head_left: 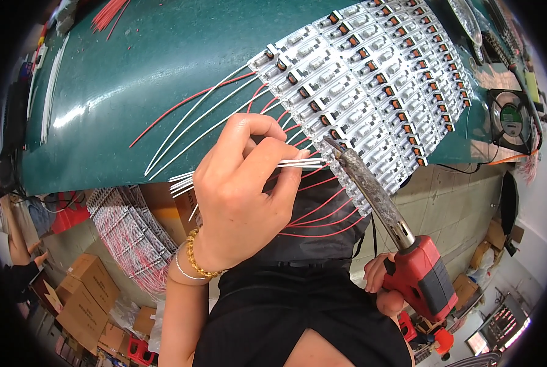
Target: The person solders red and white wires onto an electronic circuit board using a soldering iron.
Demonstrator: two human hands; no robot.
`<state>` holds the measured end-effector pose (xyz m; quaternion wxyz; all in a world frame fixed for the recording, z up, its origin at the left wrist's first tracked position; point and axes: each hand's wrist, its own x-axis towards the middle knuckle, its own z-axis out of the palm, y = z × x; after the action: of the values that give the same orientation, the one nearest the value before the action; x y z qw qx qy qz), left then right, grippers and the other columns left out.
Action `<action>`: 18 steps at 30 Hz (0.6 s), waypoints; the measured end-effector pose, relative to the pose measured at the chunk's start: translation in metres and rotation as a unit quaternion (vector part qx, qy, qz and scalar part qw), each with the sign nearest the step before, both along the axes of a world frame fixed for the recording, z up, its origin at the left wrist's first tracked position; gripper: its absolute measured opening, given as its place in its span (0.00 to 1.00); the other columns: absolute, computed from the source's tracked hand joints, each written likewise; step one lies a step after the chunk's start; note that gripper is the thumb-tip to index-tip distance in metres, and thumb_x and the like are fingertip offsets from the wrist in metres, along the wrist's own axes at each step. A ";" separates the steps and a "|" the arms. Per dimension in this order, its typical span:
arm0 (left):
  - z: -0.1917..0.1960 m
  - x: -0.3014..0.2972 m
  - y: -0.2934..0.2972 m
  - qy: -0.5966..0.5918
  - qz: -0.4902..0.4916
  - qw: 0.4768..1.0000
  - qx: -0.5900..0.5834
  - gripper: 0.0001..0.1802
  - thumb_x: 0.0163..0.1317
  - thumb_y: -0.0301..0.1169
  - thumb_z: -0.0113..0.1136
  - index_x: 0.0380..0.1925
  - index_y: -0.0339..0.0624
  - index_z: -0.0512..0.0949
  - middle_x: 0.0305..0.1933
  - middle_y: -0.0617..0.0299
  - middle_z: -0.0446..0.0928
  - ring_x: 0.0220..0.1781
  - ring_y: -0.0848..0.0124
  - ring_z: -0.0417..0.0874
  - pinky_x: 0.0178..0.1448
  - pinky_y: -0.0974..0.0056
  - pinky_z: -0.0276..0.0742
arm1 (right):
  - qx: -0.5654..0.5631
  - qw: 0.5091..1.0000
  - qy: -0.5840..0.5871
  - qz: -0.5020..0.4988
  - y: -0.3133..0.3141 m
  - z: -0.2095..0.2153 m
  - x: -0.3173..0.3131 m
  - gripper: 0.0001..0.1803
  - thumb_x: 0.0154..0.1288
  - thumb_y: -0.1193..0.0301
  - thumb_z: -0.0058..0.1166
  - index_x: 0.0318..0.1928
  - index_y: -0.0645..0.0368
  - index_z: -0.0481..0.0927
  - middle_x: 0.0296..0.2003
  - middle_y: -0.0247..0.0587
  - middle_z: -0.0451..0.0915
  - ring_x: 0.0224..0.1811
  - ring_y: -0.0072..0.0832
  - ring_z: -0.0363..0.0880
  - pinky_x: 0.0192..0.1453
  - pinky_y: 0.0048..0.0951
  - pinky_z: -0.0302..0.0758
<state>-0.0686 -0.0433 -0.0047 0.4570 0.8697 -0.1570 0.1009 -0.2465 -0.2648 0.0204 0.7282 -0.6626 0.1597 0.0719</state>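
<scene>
Pinched loose white wires in the left hand, just beside the near edge of a silvery module panel spread across a green table. Grasped a red-handled soldering iron in the right hand, with tip over that edge; could not tell touching from hovering. Appeared partly wired: bore red wires along much of the edge and long white leads at the upper rows, but seemingly lacked white ones at the lowest rows. Combined stiff, glossy rectangular blocks, dotted with orange-and-black parts, with thin, smooth, curving strands; contrasted with a scuffed, mottled metal barrel.
</scene>
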 end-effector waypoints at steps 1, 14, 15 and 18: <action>0.000 0.001 0.000 -0.001 -0.001 1.000 0.000 0.08 0.43 0.18 0.67 0.23 0.38 0.78 0.33 0.62 0.74 0.18 0.73 0.73 0.22 0.68 0.65 | 0.009 1.000 -0.007 -0.002 0.000 -0.001 0.001 0.25 0.37 0.53 0.77 0.24 0.59 0.79 0.23 0.33 0.78 0.24 0.26 0.77 0.29 0.25 0.70; 0.001 -0.001 0.000 0.002 0.002 1.000 0.011 0.08 0.43 0.18 0.67 0.23 0.38 0.78 0.33 0.62 0.74 0.19 0.73 0.74 0.23 0.68 0.66 | -0.063 0.991 -0.120 0.006 0.008 -0.020 0.002 0.51 0.52 0.30 0.52 0.59 0.63 0.64 0.11 0.25 0.64 0.11 0.20 0.65 0.23 0.25 0.66; 0.001 -0.001 0.001 0.006 0.001 1.000 0.014 0.08 0.42 0.18 0.67 0.24 0.38 0.78 0.33 0.62 0.74 0.20 0.72 0.74 0.24 0.67 0.67 | -0.068 0.992 -0.110 -0.001 0.010 -0.018 0.003 0.51 0.52 0.30 0.52 0.59 0.63 0.64 0.11 0.25 0.64 0.11 0.20 0.65 0.23 0.25 0.66; 0.001 -0.001 -0.001 0.001 -0.009 1.000 0.020 0.08 0.47 0.21 0.68 0.26 0.37 0.77 0.33 0.60 0.74 0.24 0.68 0.76 0.26 0.65 0.69 | -0.056 0.992 -0.116 -0.008 0.008 -0.020 0.004 0.51 0.52 0.30 0.52 0.59 0.63 0.64 0.11 0.25 0.64 0.11 0.20 0.65 0.23 0.26 0.66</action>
<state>-0.0694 -0.0444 -0.0036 0.4404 0.8774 -0.1662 0.0925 -0.2423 -0.2566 0.0003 0.7039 -0.7052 0.0828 -0.0206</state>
